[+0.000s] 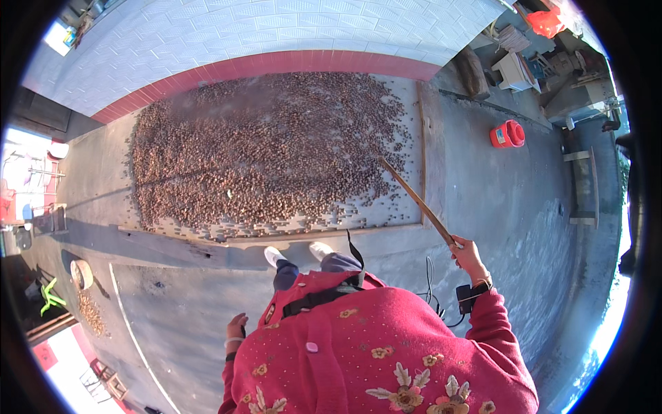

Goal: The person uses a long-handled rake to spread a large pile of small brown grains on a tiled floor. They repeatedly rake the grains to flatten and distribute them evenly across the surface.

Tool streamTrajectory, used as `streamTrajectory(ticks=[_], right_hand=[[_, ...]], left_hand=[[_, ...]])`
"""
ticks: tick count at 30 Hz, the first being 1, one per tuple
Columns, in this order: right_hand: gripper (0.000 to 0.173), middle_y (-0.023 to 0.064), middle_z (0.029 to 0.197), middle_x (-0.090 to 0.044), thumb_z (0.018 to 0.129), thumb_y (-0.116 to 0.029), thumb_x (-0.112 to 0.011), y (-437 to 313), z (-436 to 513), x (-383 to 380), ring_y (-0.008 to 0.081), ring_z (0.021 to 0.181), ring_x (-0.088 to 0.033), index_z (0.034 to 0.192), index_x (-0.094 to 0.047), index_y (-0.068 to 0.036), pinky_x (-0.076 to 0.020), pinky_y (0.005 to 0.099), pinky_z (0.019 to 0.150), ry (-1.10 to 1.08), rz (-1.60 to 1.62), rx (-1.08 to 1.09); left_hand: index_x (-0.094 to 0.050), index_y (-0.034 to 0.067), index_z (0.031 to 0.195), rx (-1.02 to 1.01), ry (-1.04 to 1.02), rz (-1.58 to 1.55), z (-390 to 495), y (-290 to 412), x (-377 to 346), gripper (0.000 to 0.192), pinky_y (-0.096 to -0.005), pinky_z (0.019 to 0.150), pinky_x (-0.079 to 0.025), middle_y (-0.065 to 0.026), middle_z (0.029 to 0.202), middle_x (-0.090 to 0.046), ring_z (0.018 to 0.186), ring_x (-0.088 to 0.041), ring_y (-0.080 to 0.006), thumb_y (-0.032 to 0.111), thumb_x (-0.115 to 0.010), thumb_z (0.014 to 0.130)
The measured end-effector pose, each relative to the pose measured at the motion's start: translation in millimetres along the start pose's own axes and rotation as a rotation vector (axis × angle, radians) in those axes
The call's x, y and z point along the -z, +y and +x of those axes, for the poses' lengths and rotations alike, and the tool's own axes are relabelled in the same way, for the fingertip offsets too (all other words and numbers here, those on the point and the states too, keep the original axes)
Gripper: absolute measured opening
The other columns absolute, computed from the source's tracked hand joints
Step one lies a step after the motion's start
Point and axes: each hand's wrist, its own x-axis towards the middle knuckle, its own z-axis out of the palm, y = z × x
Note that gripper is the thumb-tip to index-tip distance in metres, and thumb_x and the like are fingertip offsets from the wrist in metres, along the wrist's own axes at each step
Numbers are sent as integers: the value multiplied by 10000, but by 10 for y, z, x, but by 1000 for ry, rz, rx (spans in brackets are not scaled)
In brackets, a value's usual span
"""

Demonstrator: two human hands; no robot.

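My right hand [467,254] is closed around the near end of a long wooden stick [421,203]. The stick slants away to the left, and its far tip lies over the right part of a wide layer of small brown nuts or seeds [258,155] spread on the concrete. My left hand [236,327] hangs by my left side, its fingers partly curled; whether it holds anything small is unclear. Both feet, in white shoes [321,250], stand at the near edge of the spread.
Wooden boards [424,155] border the spread at the right and near side; a tiled wall [289,31] stands beyond. A red plastic bucket [508,134] is at the right. A round container [81,274] lies beside spilled yellowish pieces [92,313] at the left. Black cables [430,290] lie by my right side.
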Motion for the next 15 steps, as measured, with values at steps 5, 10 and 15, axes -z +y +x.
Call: streamTrajectory(ticks=[5,10,15], right_hand=[[573,24,630,-566,821,-123,-623,-236,92,-62,92,439,-477,1363,-439,-99,-382,255,376,-72,-78,8],[737,58,710,-576,803,-74,-632,-474,243,-85,123,468,-495,1447,-279,-134,-415,282,393,-205,-175,-39],[646,76,729,-577,847,-90,-553,-544,541,-399,144,498,-531,1437,-299,-149,-451,309,403,-167,-180,-41]], left_hand=[[-649,16,1098,13,-3,43,-97,257,24,370,-318,819,-472,-137,981,-676,875,-610,-193,221,-627,790],[-653,29,1095,43,-8,115,-47,-180,89,369,-310,776,-485,-140,929,-684,827,-624,-187,250,-619,802],[-652,35,1093,-29,-6,246,-140,-692,120,367,-298,754,-490,-137,905,-686,818,-627,-178,281,-611,824]])
